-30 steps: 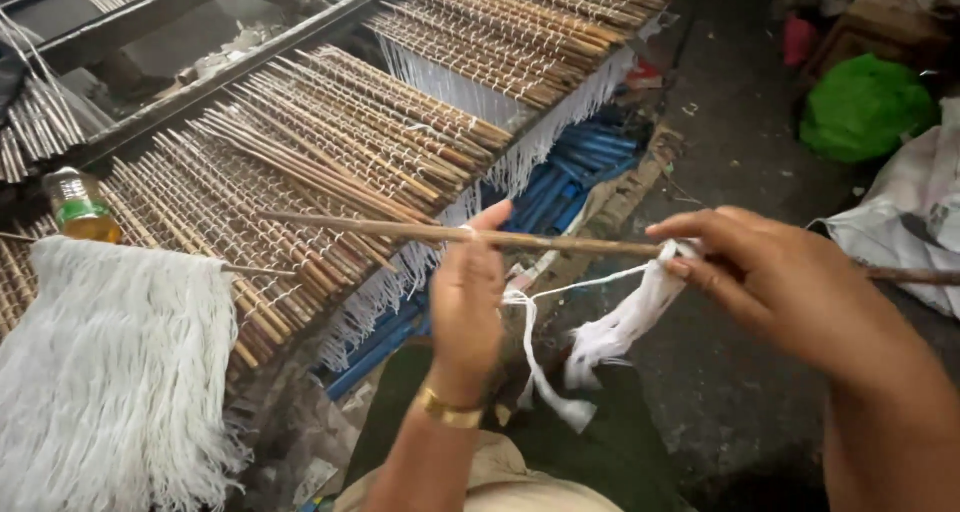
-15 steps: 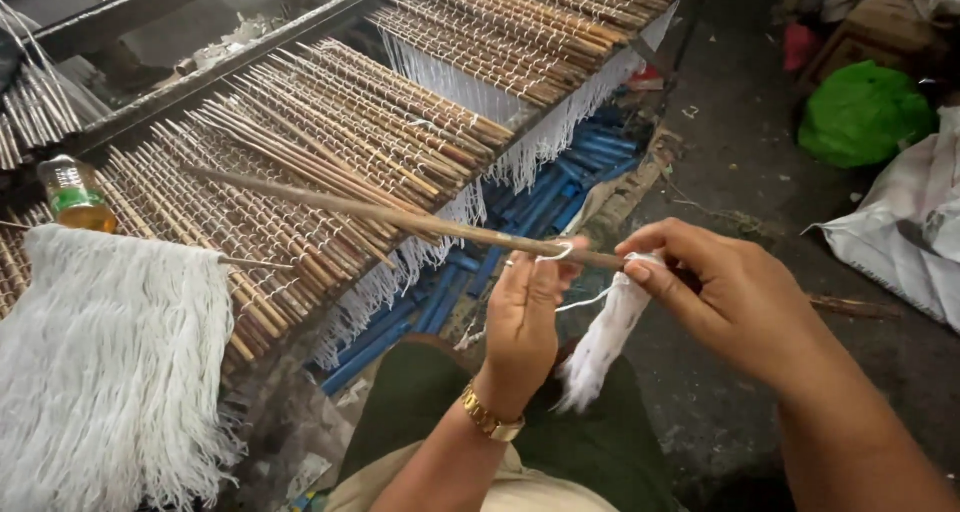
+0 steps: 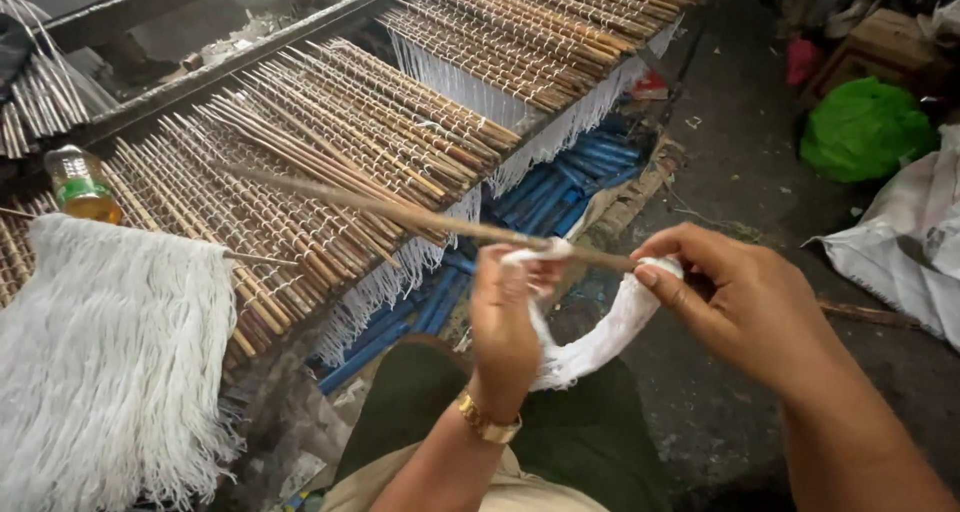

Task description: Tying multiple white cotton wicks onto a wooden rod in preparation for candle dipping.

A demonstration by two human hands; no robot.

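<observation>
Gripping a thin brown stick (image 3: pixel 420 215) at both ends of a short span: left hand (image 3: pixel 505 317) closed round a loop of white string (image 3: pixel 590 337) right under the stick, gold bracelet (image 3: pixel 487 424) on the wrist; right hand (image 3: pixel 735 297) pinching stick and string together, thumb and forefinger tight on the white wrap. Hanging in a slack curve between the two hands, that bundle of string, just above a dark green lap. Pointing up and to the left, away from the hands, the stick's free end, out over the rack.

Further out, to the left: draped over a rod, a mat of white fringe (image 3: pixel 110 357). Beyond it, rows of bamboo sticks (image 3: pixel 330 142) laced with white thread, laid flat across a metal frame (image 3: pixel 215 67), fringe hanging off the near edge. Lying underneath, blue rods (image 3: pixel 560 187). Standing at the far left, a small bottle of yellow liquid (image 3: pixel 82 184). Off right on the floor, a green bag (image 3: pixel 865 127) and a white sack (image 3: pixel 905 242).
</observation>
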